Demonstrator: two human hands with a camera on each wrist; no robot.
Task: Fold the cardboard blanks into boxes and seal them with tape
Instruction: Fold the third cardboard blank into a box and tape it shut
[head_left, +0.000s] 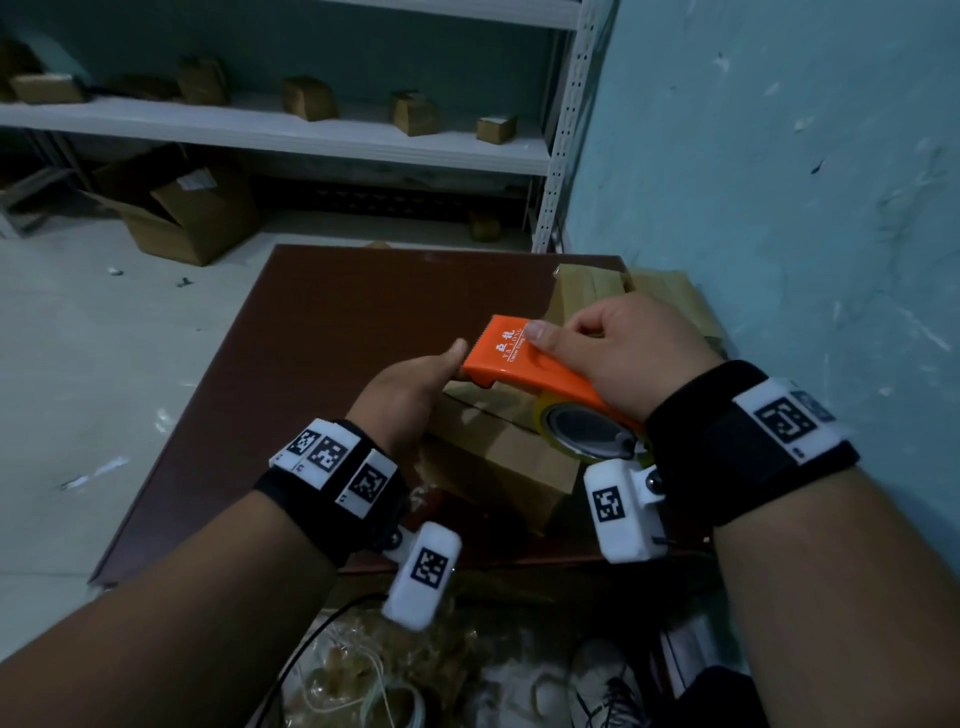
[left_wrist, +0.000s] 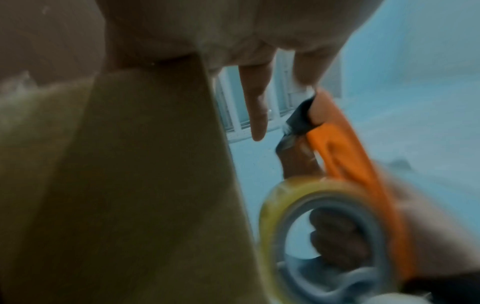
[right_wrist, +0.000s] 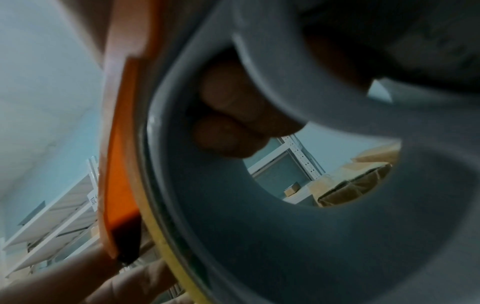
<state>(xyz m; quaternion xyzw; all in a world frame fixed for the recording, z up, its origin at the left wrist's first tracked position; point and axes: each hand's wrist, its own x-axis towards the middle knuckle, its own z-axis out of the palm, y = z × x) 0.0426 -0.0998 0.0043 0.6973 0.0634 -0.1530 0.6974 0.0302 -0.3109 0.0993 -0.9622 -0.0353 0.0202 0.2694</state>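
Two hands work over a dark brown table (head_left: 322, 332) in a dim room with pale blue walls (head_left: 779, 156) and a light floor (head_left: 78, 338). At twelve o'clock from the table stands a white metal shelving unit (head_left: 291, 135), with about six small cardboard boxes (head_left: 309, 98) along one shelf. At ten o'clock, on the floor, sits one large open carton (head_left: 182, 218). A stack of flat cardboard blanks (head_left: 670, 296) lies at the table's two o'clock corner, against the wall.

One folded box (head_left: 509, 452) rests near the table's six o'clock edge, under both hands. The right hand (head_left: 623, 358) grips one orange tape dispenser (head_left: 524, 358) above the box, thumb on its top plate, fingers (right_wrist: 228, 115) curled through the grey core of its single roll of clear yellowish tape (left_wrist: 270, 207). The left hand (head_left: 410, 400) is at nine o'clock of the dispenser, thumb (head_left: 452, 353) touching the cutter end; in the left wrist view its fingers (left_wrist: 255, 107) reach straight down beside the box wall (left_wrist: 145, 185). Whether they press the cardboard cannot be told.
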